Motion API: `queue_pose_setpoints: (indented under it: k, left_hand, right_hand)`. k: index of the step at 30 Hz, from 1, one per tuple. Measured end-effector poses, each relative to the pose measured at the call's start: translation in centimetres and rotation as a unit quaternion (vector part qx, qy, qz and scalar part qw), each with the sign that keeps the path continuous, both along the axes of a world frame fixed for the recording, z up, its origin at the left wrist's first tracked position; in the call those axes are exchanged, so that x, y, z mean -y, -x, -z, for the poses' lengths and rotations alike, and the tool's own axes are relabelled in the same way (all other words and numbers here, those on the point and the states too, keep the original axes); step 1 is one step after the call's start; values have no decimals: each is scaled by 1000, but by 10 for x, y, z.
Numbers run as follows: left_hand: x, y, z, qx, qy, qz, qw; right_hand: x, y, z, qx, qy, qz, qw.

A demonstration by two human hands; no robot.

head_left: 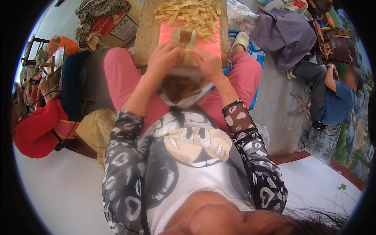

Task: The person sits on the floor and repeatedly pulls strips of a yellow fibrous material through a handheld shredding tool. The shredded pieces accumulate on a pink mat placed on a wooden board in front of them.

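Observation:
My left hand (161, 59) and my right hand (209, 64) meet at the near edge of a wooden board (147, 33). The fingertips of both are closed on a pale yellow strip (188, 57), partly covered by the fingers. Just beyond them a small block-like piece with pale sides and a brown middle (184, 38) rests on a bright pink sheet (166, 33). A loose pile of flat, pale yellow strips (192, 15) covers the far part of the sheet. What the strips are made of, I cannot tell.
Below the board, an open bag with brown contents (181, 87) sits between my knees. Stuffed sacks (113, 25) stand at the far left, a purple-grey cloth (282, 33) at the far right. A person in blue (338, 100) sits right, another in red (39, 127) left.

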State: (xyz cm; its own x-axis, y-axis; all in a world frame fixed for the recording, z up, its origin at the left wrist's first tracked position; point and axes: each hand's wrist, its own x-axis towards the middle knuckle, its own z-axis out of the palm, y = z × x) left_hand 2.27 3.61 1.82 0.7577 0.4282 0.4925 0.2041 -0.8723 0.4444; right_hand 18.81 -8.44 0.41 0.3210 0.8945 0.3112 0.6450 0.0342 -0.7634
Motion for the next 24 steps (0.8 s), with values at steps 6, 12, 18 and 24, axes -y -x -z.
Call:
queue_pose_setpoints:
  k: [6, 12, 18, 24]
  left_hand:
    - [7, -9, 4, -16, -7, -31, 999]
    - [3, 12, 6, -30, 151, -65, 986]
    - [43, 31, -17, 5, 540, -67, 839]
    - [37, 39, -11, 179, 647, -26, 741]
  right_hand:
    - [-5, 2, 10, 168, 19, 8, 986]
    - [6, 2, 16, -1, -14, 33, 999]
    - [24, 10, -11, -471, 139, -95, 866]
    - [26, 24, -21, -513, 193, -145, 824]
